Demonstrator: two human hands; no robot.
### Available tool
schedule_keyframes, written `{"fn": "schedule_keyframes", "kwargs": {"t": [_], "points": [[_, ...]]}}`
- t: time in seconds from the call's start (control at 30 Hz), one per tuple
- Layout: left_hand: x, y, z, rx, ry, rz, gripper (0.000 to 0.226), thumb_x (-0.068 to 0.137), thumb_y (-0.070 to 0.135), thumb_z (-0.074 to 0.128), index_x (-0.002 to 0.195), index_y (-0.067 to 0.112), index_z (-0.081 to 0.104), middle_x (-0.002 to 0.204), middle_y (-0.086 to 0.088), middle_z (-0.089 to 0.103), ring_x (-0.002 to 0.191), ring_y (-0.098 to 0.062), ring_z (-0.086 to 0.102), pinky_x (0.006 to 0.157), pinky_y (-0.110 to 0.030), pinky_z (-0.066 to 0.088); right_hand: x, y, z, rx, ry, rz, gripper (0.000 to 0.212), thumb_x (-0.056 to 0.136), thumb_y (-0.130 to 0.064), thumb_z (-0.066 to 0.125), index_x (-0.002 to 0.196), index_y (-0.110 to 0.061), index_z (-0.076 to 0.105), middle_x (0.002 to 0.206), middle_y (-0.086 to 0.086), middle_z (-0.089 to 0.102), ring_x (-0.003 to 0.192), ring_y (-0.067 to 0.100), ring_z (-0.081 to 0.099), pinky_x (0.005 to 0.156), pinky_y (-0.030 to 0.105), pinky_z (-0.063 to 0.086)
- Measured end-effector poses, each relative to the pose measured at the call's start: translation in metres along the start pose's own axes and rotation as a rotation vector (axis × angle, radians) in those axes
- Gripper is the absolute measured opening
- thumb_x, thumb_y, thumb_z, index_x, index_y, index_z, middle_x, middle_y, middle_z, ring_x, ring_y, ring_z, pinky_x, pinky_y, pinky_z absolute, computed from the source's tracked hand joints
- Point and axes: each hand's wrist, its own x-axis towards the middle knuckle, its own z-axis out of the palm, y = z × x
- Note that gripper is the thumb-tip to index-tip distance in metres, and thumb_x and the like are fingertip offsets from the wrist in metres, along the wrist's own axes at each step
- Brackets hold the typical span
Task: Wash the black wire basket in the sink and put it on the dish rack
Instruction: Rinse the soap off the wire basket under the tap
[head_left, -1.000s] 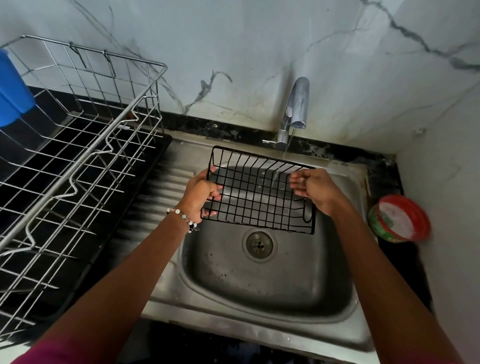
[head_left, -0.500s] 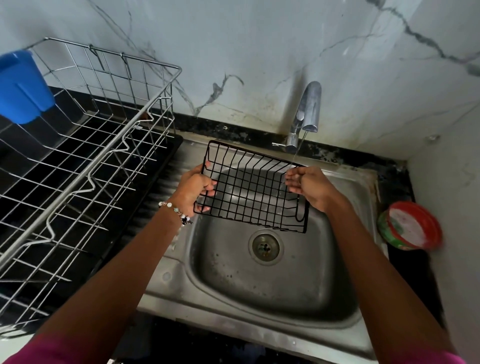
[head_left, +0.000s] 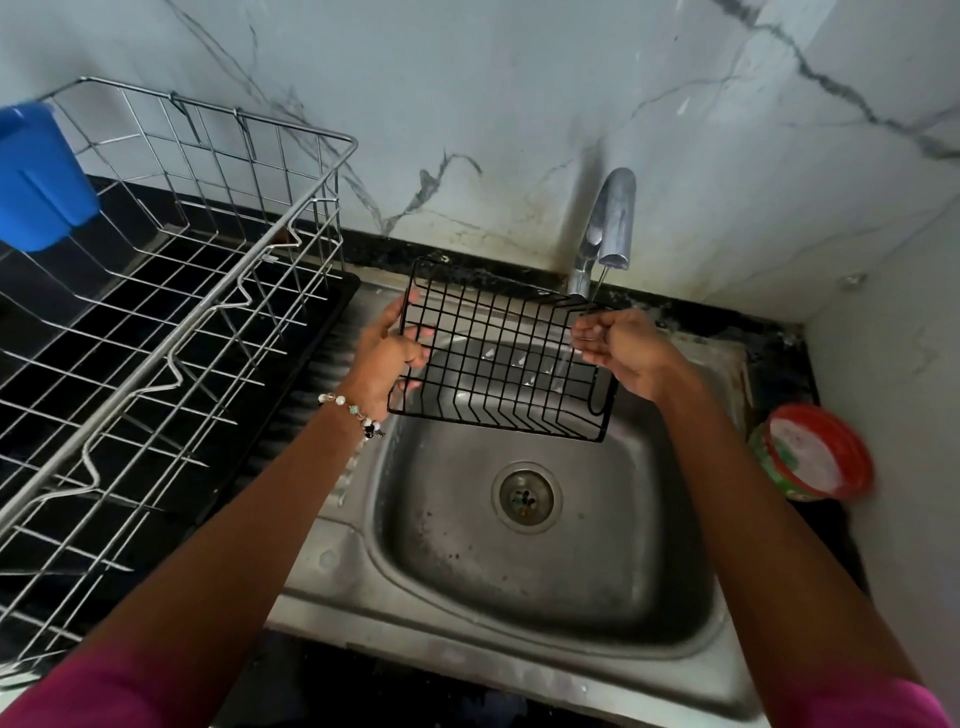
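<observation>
1. Fingers (head_left: 415, 332) of the left hand (head_left: 387, 353): curled through the left edge of the black wire basket (head_left: 498, 358), thumb over the rim, gripping it. The grip likely serves to steady and tilt the basket under the water.
2. Right hand (head_left: 621, 345): fingers bent round the basket's right edge, just under the tap (head_left: 610, 223); a thin stream falls there, probably so the hand can rub the wires as they rinse.
3. Black wire basket: centre of the frame, held in the air above the sink (head_left: 545, 587), touching neither basin nor rack. Shallow rectangular grid of thin coated wire, short raised sides, far edge tipped up.
4. Sink: dull brushed steel, round drain, ribbed draining board at its left.
5. Dish rack (head_left: 208, 291): left of the frame, bright bare steel wire on a black tray; nothing black rests on it yet.
6. Blue plastic holder (head_left: 36, 176): upper left, hung on the rack.
7. Round tub (head_left: 810, 452): right edge, red rim, blurred.
</observation>
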Motion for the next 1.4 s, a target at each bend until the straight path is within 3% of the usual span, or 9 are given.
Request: {"fn": "schedule_keyframes", "kwargs": {"t": [0.1, 0.23, 0.47, 0.57, 0.7, 0.9, 1.03, 1.27, 1.4], "points": [[0.003, -0.001, 0.002, -0.019, -0.010, 0.017, 0.080, 0.074, -0.017, 0.041, 0.130, 0.038, 0.055, 0.110, -0.004, 0.064, 0.087, -0.016, 0.055, 0.052, -0.026, 0.041, -0.004, -0.005, -0.004, 0.013, 0.003, -0.015, 0.033, 0.090, 0.013, 0.031, 0.087, 0.001, 0.061, 0.120, 0.029, 0.060, 0.117, 0.039, 0.055, 0.103, 0.050, 0.043], [0.007, -0.005, 0.002, -0.043, -0.029, 0.035, 0.082, 0.072, -0.018, 0.041, 0.129, 0.039, 0.056, 0.109, -0.004, 0.065, 0.082, -0.018, 0.051, 0.052, -0.029, 0.038, -0.006, -0.008, -0.005, 0.036, 0.006, -0.016, 0.035, 0.092, 0.012, 0.032, 0.081, -0.003, 0.061, 0.119, 0.026, 0.061, 0.116, 0.037, 0.057, 0.100, 0.044, 0.047], [0.008, -0.006, 0.003, -0.070, -0.046, 0.030, 0.082, 0.068, -0.016, 0.043, 0.129, 0.038, 0.057, 0.107, -0.005, 0.065, 0.077, -0.016, 0.051, 0.049, -0.027, 0.037, 0.001, -0.005, -0.011, -0.006, 0.036, -0.020, 0.031, 0.093, 0.009, 0.033, 0.099, 0.003, 0.063, 0.111, 0.020, 0.063, 0.099, 0.027, 0.060, 0.093, 0.038, 0.050], [0.006, -0.004, 0.010, -0.055, -0.045, 0.027, 0.082, 0.064, -0.009, 0.047, 0.131, 0.037, 0.055, 0.104, -0.001, 0.066, 0.081, -0.014, 0.056, 0.053, -0.026, 0.041, 0.003, -0.004, -0.016, -0.024, 0.060, -0.034, 0.030, 0.094, 0.008, 0.034, 0.102, 0.002, 0.063, 0.106, 0.017, 0.063, 0.096, 0.025, 0.059, 0.092, 0.038, 0.050], [0.003, -0.006, 0.022, 0.002, -0.043, -0.001, 0.080, 0.070, -0.010, 0.044, 0.131, 0.040, 0.054, 0.108, 0.001, 0.068, 0.092, -0.014, 0.060, 0.068, -0.033, 0.046, 0.002, -0.004, -0.024, -0.025, 0.096, -0.035, 0.032, 0.093, 0.009, 0.033, 0.099, 0.002, 0.063, 0.093, 0.013, 0.061, 0.090, 0.025, 0.056, 0.077, 0.033, 0.047], [0.000, -0.013, 0.031, 0.014, -0.060, -0.008, 0.079, 0.073, -0.012, 0.043, 0.131, 0.041, 0.055, 0.118, -0.006, 0.066, 0.093, -0.016, 0.059, 0.064, -0.031, 0.046, -0.008, 0.003, -0.033, -0.002, 0.094, -0.011, 0.035, 0.091, 0.012, 0.029, 0.086, -0.004, 0.061, 0.088, 0.010, 0.058, 0.087, 0.024, 0.054, 0.071, 0.031, 0.043], [-0.001, -0.012, 0.033, 0.027, -0.067, -0.014, 0.079, 0.074, -0.011, 0.043, 0.131, 0.041, 0.054, 0.117, -0.005, 0.066, 0.094, -0.016, 0.059, 0.063, -0.031, 0.045, -0.008, 0.007, -0.036, -0.001, 0.090, 0.002, 0.034, 0.091, 0.012, 0.031, 0.101, 0.003, 0.062, 0.090, 0.011, 0.057, 0.088, 0.024, 0.053, 0.072, 0.032, 0.043], [0.001, -0.008, 0.035, 0.030, -0.051, -0.011, 0.078, 0.075, -0.012, 0.042, 0.133, 0.039, 0.053, 0.112, 0.000, 0.068, 0.095, -0.015, 0.061, 0.071, -0.035, 0.045, 0.000, 0.004, -0.034, -0.017, 0.117, -0.047, 0.037, 0.089, 0.011, 0.029, 0.085, -0.008, 0.060, 0.081, 0.006, 0.056, 0.078, 0.019, 0.051, 0.064, 0.026, 0.041], [0.003, -0.005, 0.036, 0.019, -0.058, 0.008, 0.079, 0.074, -0.013, 0.042, 0.135, 0.037, 0.052, 0.112, 0.000, 0.067, 0.094, -0.015, 0.059, 0.066, -0.032, 0.045, 0.002, 0.004, -0.035, -0.008, 0.119, -0.052, 0.037, 0.089, 0.010, 0.030, 0.085, -0.010, 0.061, 0.079, 0.003, 0.057, 0.075, 0.016, 0.052, 0.070, 0.029, 0.043]]}}
